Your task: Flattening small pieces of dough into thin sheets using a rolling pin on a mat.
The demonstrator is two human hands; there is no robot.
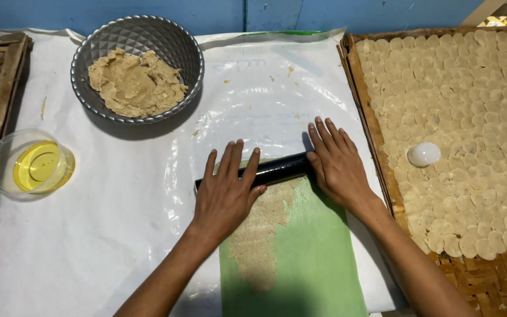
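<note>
A black rolling pin [274, 169] lies almost crosswise, its right end tilted slightly away, at the far edge of a green sheet [312, 258] spread with thin tan dough [262, 235]. The left hand [225, 194] and right hand [337, 164] press flat on its two ends, fingers open and extended, gripping nothing. The pin looks glossy, smooth and cylindrical.

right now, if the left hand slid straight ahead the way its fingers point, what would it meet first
Past the black roller under the left hand, only clear plastic sheet lies ahead; the way looks free up to the blue wall, as far as visible.
</note>
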